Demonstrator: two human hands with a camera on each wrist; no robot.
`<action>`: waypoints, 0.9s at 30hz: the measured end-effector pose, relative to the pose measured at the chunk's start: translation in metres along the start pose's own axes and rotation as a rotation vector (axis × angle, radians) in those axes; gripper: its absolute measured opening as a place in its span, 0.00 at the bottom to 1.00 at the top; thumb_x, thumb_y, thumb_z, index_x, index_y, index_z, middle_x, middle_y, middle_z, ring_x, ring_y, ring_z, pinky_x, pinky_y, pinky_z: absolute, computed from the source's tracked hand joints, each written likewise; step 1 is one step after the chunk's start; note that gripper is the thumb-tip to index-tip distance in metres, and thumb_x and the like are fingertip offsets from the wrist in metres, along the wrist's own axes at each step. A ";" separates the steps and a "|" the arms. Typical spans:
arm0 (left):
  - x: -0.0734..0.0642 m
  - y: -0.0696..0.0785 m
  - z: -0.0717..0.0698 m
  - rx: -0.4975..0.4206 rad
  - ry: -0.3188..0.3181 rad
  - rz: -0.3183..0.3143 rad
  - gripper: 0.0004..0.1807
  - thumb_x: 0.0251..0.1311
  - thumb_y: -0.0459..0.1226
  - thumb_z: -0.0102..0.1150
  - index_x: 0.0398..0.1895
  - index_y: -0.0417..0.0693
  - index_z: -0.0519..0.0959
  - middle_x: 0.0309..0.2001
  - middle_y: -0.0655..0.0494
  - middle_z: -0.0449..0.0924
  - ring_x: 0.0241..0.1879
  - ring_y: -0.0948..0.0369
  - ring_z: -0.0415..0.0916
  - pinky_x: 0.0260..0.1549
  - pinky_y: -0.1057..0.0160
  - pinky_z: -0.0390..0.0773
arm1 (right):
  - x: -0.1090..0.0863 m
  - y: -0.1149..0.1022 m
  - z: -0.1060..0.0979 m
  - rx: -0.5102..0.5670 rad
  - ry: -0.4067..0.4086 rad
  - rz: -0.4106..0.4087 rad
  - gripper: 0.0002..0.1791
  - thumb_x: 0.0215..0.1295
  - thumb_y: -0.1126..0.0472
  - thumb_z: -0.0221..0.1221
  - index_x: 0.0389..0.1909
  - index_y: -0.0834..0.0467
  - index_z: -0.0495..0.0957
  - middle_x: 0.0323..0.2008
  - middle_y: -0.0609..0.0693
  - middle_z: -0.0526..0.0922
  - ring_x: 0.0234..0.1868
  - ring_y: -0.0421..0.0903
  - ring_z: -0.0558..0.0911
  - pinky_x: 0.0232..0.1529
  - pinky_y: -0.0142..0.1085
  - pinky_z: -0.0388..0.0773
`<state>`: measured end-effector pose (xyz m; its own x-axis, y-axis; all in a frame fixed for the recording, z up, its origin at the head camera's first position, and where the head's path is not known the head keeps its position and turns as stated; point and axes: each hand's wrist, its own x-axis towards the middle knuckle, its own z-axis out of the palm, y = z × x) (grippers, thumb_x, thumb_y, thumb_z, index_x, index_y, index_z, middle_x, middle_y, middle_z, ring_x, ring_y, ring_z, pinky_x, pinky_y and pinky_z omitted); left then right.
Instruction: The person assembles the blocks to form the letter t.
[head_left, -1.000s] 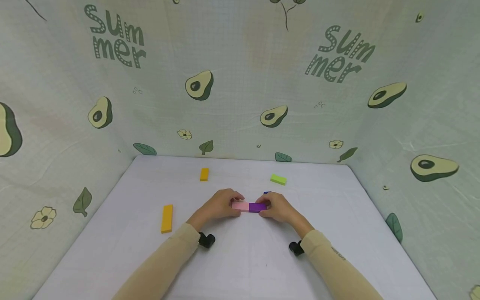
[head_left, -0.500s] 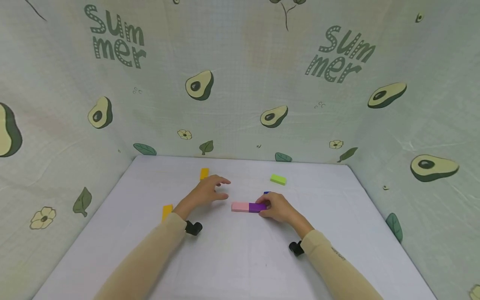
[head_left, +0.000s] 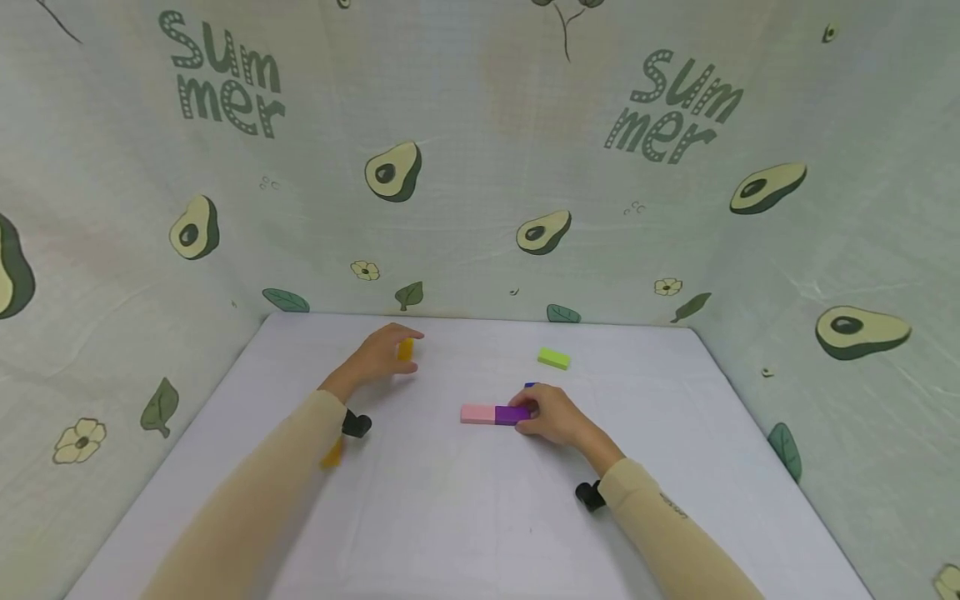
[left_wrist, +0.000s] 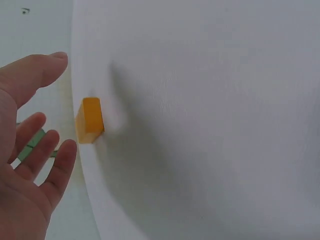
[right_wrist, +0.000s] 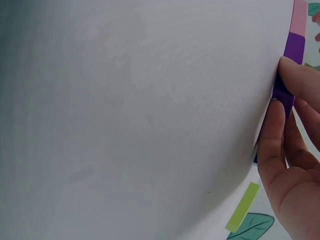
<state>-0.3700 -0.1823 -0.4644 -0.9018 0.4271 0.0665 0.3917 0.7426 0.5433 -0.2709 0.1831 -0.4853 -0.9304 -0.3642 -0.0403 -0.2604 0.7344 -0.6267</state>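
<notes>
**Status: left hand (head_left: 375, 357) spread, right hand (head_left: 555, 417) gripping**

Left hand: The thumb and fingers are standing apart and holding nothing. The hand is hovering near the far orange block (head_left: 406, 349), which is showing between thumb and fingers in the head view; the left wrist view is showing a gap between the fingertips and the block. The block is resting on the white table (head_left: 465, 517), towards its back edge.

Right hand: The thumb and fingers are pinching the purple block (head_left: 512, 415) at its right end. The pink block (head_left: 477, 414) is lying flat at the left of it — the two are touching end to end and forming one straight bar near the middle of the table.

Surrounding parts: A blue block (head_left: 530, 385) is lying just behind the right hand, mostly hidden. A lime green block (head_left: 554, 359) is lying farther back. The near orange block (head_left: 332, 454) is showing partly beside the left sleeve (head_left: 247, 500) — the sleeve is covering the rest. A printed cloth (head_left: 465, 100) with avocados and leaves is hanging behind the table.
</notes>
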 end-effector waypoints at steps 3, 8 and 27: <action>0.004 -0.011 -0.003 0.016 -0.020 -0.004 0.35 0.64 0.37 0.74 0.74 0.46 0.75 0.74 0.44 0.70 0.74 0.44 0.65 0.77 0.39 0.62 | 0.001 -0.001 0.000 -0.004 0.004 -0.002 0.17 0.61 0.65 0.76 0.51 0.54 0.88 0.42 0.44 0.84 0.44 0.43 0.80 0.51 0.43 0.82; 0.011 -0.025 -0.004 0.021 -0.055 -0.024 0.36 0.63 0.37 0.75 0.75 0.47 0.73 0.76 0.44 0.67 0.76 0.43 0.62 0.77 0.38 0.60 | 0.001 -0.001 0.000 0.004 0.002 0.008 0.16 0.61 0.65 0.76 0.50 0.54 0.88 0.41 0.44 0.84 0.44 0.43 0.80 0.51 0.42 0.81; 0.021 -0.046 -0.004 0.041 -0.106 0.042 0.26 0.65 0.36 0.73 0.67 0.48 0.81 0.71 0.45 0.75 0.66 0.46 0.73 0.69 0.43 0.75 | 0.001 -0.001 0.000 -0.008 -0.001 -0.008 0.16 0.62 0.65 0.75 0.51 0.55 0.88 0.42 0.44 0.84 0.43 0.43 0.79 0.51 0.42 0.81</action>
<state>-0.4072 -0.2096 -0.4844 -0.8607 0.5091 -0.0016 0.4381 0.7423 0.5070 -0.2720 0.1817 -0.4852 -0.9280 -0.3707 -0.0360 -0.2698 0.7358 -0.6212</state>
